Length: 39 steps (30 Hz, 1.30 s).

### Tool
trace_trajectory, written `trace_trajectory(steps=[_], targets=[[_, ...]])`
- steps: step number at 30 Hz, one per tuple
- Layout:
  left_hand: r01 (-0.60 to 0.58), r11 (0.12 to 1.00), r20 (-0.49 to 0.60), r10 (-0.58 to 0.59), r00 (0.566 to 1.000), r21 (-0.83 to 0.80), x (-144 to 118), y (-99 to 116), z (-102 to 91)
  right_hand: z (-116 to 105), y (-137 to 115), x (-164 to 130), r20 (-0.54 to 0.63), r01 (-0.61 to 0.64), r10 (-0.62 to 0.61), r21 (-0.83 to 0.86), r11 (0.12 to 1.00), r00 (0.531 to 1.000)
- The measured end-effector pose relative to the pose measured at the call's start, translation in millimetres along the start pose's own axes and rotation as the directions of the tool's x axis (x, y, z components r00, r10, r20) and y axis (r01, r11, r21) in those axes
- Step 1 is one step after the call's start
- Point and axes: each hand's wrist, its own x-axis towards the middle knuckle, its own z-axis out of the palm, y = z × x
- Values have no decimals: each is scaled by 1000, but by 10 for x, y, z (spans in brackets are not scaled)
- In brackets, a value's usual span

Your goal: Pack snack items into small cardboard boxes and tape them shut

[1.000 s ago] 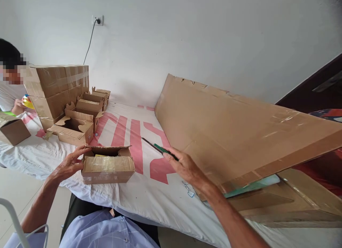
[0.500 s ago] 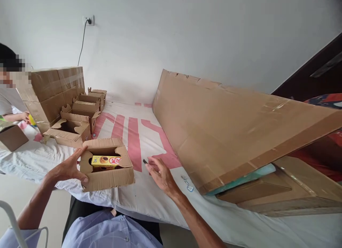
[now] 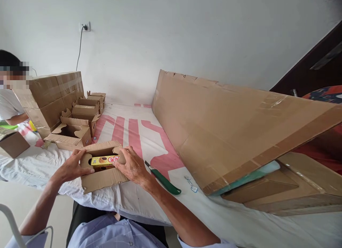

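Note:
A small open cardboard box (image 3: 103, 178) rests on the white and pink cloth near the front edge. Inside it lies a yellow packet (image 3: 104, 160) with red print. My left hand (image 3: 71, 166) grips the box's left side, thumb over its rim. My right hand (image 3: 132, 166) holds the box's right side, fingers reaching in and touching the packet. A green-handled utility knife (image 3: 163, 179) lies on the cloth just right of my right hand, blade out.
Several open small boxes (image 3: 70, 135) and a taped stack of cartons (image 3: 50, 94) stand at the left. A long flat carton (image 3: 235, 134) slants across the right. Another person (image 3: 10, 98) sits at the far left near a closed box (image 3: 13, 144).
My right hand set the green knife down on the cloth and moved left onto the box. The box's flaps came open, showing the yellow packet, with my left hand still on it.

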Motion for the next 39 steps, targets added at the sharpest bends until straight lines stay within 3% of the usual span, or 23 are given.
trace_trajectory(steps=[5, 9, 12, 14, 17, 19, 21, 23, 26, 32, 34, 36, 39], targets=[[179, 903, -80, -160, 984, 390, 4, 397, 189, -85, -128, 82, 78, -53, 61, -100, 994, 995], [204, 882, -75, -190, 979, 424, 22, 502, 172, -227, -73, 123, 76, -85, 91, -80, 993, 993], [198, 946, -71, -186, 980, 255, 12, 361, 80, -329, 134, 139, 23, -59, 57, 65, 996, 998], [170, 985, -51, -169, 984, 9, -23, 189, -2, -357, 306, 131, -26, -39, 43, 147, 988, 999], [98, 921, -80, -138, 987, -378, -114, -96, -117, -294, 526, 86, -69, -69, 83, 187, 980, 994], [38, 880, -153, -125, 980, -474, -184, -247, -163, -188, 621, 39, -75, -70, 86, 189, 979, 994], [-31, 916, -248, -76, 966, -400, -247, -342, -164, -61, 672, -12, -79, -44, 60, 188, 981, 995], [-108, 973, -317, 38, 948, -206, -294, -387, -117, 51, 686, -54, -79, 3, 10, 165, 986, 997], [-166, 985, -272, 169, 947, 35, -331, -395, 2, 118, 649, -80, -84, 87, -81, 66, 994, 993], [-147, 989, -185, 142, 972, -11, -354, -292, 68, -156, 366, 9, -177, 240, -258, -118, 964, 950], [-149, 988, -157, 143, 977, -32, -359, -263, 64, -262, 228, 61, -101, 335, -345, -104, 936, 933], [-168, 985, -129, 161, 979, -48, -356, -260, 83, -320, 104, 121, 67, 391, -386, -91, 916, 920], [-191, 980, -127, 182, 975, -60, -340, -300, 140, -315, -13, 224, 326, 377, -319, -129, 917, 890]])
